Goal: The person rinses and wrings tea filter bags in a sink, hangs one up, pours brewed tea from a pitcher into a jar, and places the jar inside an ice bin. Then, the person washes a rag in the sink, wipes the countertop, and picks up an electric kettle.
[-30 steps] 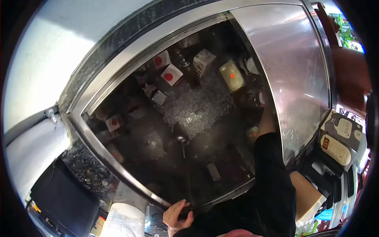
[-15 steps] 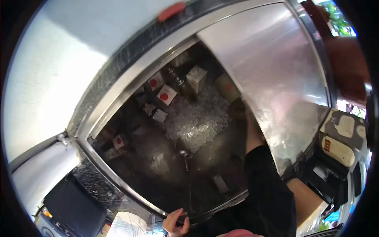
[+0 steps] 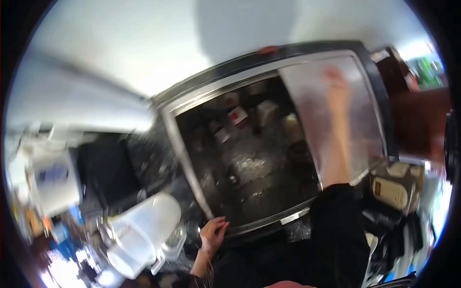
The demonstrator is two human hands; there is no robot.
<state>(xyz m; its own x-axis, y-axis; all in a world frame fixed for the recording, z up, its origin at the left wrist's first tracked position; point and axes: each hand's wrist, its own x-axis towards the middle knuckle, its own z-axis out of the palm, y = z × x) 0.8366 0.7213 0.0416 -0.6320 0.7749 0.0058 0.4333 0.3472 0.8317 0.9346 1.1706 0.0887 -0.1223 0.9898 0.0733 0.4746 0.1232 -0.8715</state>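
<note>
Below me is a chest cooler with a metal rim and a sliding steel lid over its right part. My right hand is over the lid's far part, smeared by motion; whether it touches the lid cannot be told. My left hand is at the cooler's near left corner, thumb apart from partly curled fingers, nothing visible in it. Inside the opening lie crushed or cubed ice, a carton with a red dot, another pale carton and a scoop-like metal thing.
Left of the cooler lie stacked translucent plastic cups or tubs and a black flat-faced device. A printed carton stands at the right. A red-brown surface is beyond the right edge. A white surface rises behind.
My right hand has come out of the cooler's opening and is now over the steel lid. The view has turned and drawn back. My left hand stays near the front left corner.
</note>
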